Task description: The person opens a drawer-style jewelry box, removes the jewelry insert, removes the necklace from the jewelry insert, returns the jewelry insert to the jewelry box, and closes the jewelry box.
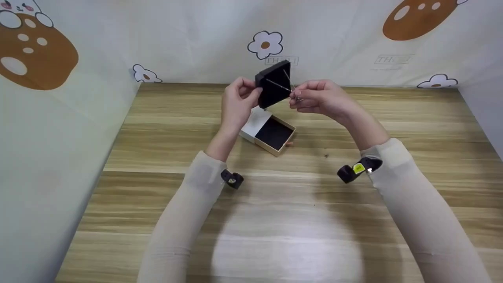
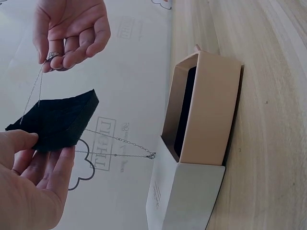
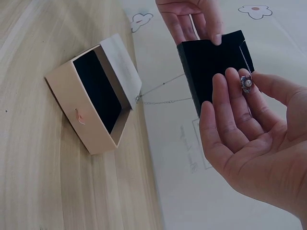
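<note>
In the head view my left hand (image 1: 237,104) grips a black velvety jewelry pad (image 1: 273,92) by its edge, thumb on one face and fingers on the other. The pad is tilted in the air over the box. My right hand (image 1: 324,98) pinches the pendant (image 3: 246,84) of a silver necklace between thumb and fingers; it has a pearl-like bead in a metal setting. Two strands of chain run from the pendant to the pad. On the pad's other side, the chain (image 2: 115,154) hangs in a loop with the clasp end (image 2: 151,155) at the bottom.
Below the hands, a small box stands on the wooden table (image 1: 177,196). Its tan drawer (image 2: 211,105) is partly pulled out of the white sleeve (image 2: 194,191) and has a dark lining (image 1: 275,133). A pinkish ribbon pull (image 3: 80,117) sticks out. A patterned cloth (image 1: 196,43) hangs behind.
</note>
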Motion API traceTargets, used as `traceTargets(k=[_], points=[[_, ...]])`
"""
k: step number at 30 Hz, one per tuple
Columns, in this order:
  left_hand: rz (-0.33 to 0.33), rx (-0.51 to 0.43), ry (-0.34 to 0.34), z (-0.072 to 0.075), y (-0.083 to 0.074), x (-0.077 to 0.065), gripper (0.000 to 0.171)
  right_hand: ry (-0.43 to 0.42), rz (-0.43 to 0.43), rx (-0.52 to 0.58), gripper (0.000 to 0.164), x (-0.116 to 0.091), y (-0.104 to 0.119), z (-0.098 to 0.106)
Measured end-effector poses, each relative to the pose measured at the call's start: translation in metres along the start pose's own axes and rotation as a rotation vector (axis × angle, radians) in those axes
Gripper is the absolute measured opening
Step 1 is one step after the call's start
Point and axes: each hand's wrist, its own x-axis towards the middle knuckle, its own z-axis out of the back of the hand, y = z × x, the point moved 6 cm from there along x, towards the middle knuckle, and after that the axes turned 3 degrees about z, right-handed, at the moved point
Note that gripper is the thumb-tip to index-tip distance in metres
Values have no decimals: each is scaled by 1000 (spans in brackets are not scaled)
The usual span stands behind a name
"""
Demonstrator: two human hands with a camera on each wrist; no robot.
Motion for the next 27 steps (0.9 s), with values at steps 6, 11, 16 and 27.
traceTargets(k=[6, 11, 16, 27], points=[[3, 0, -10, 0, 0, 1, 8, 0, -8, -14, 13, 0, -2, 1], [7, -10, -11, 1, 0, 2, 9, 2, -11, -3, 13, 1, -4, 2], [-1, -12, -17, 3, 0, 1, 10, -3, -18, -20, 13, 0, -6, 4], [-2, -7, -19, 5, -1, 1, 9, -12, -36, -18, 13, -2, -10, 7]])
